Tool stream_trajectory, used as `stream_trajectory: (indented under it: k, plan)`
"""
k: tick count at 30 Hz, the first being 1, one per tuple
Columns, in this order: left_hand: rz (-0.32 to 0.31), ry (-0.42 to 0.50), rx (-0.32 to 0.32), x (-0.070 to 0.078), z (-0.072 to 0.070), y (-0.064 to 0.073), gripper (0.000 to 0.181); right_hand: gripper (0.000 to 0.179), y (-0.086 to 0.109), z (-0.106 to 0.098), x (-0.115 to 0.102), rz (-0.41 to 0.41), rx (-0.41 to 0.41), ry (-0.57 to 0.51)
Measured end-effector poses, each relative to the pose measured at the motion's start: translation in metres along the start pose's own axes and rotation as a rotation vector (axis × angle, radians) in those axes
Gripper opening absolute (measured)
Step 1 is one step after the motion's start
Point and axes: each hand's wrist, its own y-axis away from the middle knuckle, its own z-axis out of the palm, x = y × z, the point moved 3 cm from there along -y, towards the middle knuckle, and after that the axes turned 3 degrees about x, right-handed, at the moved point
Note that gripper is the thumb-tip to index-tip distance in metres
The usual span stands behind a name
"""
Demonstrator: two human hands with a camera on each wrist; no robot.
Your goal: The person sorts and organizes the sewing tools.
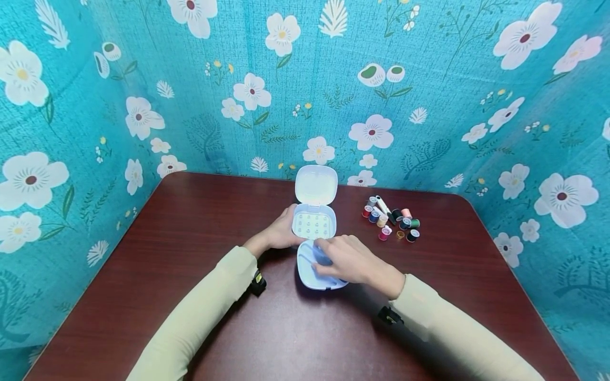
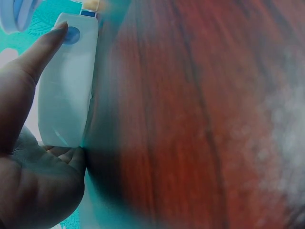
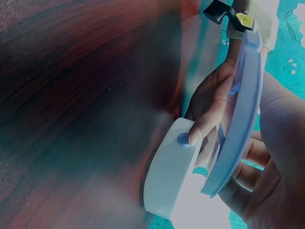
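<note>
A pale plastic box (image 1: pixel 314 223) stands in the middle of the table with its hinged lid (image 1: pixel 316 184) raised behind it. Inside it lies a light insert with rows of small marks, too small to make out. My left hand (image 1: pixel 282 230) grips the box from its left side, and in the left wrist view the thumb (image 2: pixel 43 52) lies along its front by a round blue button (image 2: pixel 71 35). My right hand (image 1: pixel 350 259) holds a light blue compartment tray (image 1: pixel 310 272), fingers curled into it, tilted just in front of the box. The right fingers (image 3: pixel 248 176) show behind the tray (image 3: pixel 240 129).
To the right of the box lie several thread spools (image 1: pixel 374 216) in different colours, a slim white and black tool (image 1: pixel 383 205) and a small yellowish ring (image 1: pixel 400 235). A flowered teal curtain (image 1: pixel 286 106) hangs behind the dark wooden table (image 1: pixel 200 211).
</note>
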Motion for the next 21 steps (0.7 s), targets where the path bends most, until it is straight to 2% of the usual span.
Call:
stream_trajectory:
  k: [11,21]
  plan:
    - [-0.001,0.002,0.003,0.001,-0.001,0.001,0.107,0.060,0.001,0.010,-0.003,0.010,-0.076,-0.031]
    - [-0.019,0.003,0.011,0.000,0.000,0.001,0.110,0.042,0.002,0.015,-0.009,-0.036,-0.047,-0.008]
